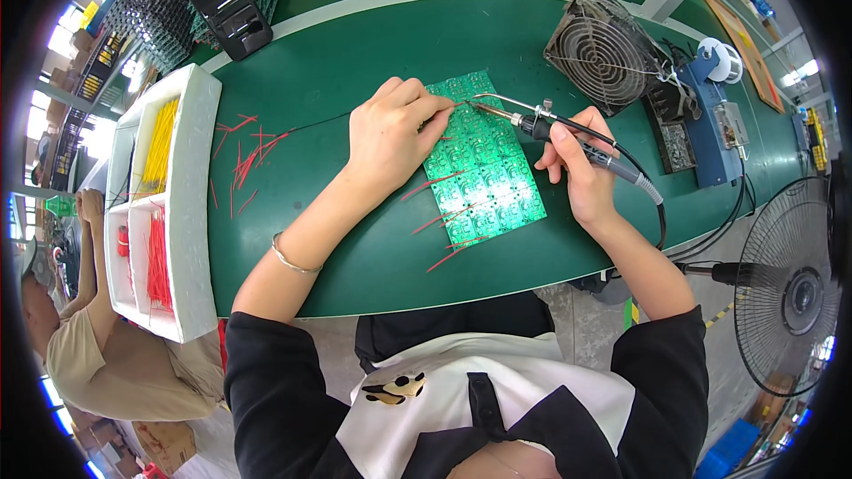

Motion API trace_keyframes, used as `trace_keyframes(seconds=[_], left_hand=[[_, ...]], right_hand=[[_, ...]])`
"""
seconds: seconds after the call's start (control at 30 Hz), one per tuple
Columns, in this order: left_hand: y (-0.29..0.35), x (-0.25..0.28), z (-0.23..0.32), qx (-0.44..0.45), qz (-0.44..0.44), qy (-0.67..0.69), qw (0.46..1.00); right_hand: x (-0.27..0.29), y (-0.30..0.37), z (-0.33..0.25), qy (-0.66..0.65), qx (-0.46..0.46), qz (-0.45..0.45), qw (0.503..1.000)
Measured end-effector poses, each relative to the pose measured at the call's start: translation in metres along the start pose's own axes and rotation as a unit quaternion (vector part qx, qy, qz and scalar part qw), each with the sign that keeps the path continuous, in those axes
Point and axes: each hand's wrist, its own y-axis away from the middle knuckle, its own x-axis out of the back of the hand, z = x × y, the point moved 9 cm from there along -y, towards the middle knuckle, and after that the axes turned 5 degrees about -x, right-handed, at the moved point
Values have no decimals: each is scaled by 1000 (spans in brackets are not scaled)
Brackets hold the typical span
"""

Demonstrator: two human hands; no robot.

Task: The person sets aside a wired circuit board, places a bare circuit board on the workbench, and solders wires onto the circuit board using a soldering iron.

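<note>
Panel (497,155) of green circuit boards lies flat mid-bench, slightly slanted, between my two hands. Biggest first: green bench (373,262) fills most of my view. Floor fan (803,293) stands off its right end. White tray (202,213) runs along the left end, yellow wires (160,146) in the far section, red bundle (158,257) in the near one. Co-worker (115,364) in a tan shirt is past the tray.

Blower (599,58) sits beyond the panel's far right, grille toward me; blue station (710,151) is just right of it.

My left hand (390,124) is over the panel's far left edge, thumb and index together, pinching what reads as a red wire (461,104). My right hand (586,168) is closed around the iron (534,127), clear of the panel's right edge. Thin feed tube (506,101) rides above the iron. Its tip is just beside my left fingertips; can't tell if it touches the board.

Smallest: red strands (435,184) stick out past the panel's left edge, joined or loose I can't tell. More scraps (253,155) lie between tray and left hand.
</note>
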Motion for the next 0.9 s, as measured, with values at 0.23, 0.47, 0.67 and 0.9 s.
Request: trace_keyframes(seconds=[0.23,0.47,0.67,0.9], left_hand=[[0,1,1,-7,1,-10,1000],[0,0,1,-3,-3,-8,1000],[-1,-1,1,2,0,-3,1000],[0,-1,0,6,-4,-11,1000]], right_hand=[[-2,1,-1,13,7,-12,1000],[-3,1,-1,6,15,-14,1000],[0,0,0,-15,12,-5,1000],[2,0,1,-24,4,-3,1000]])
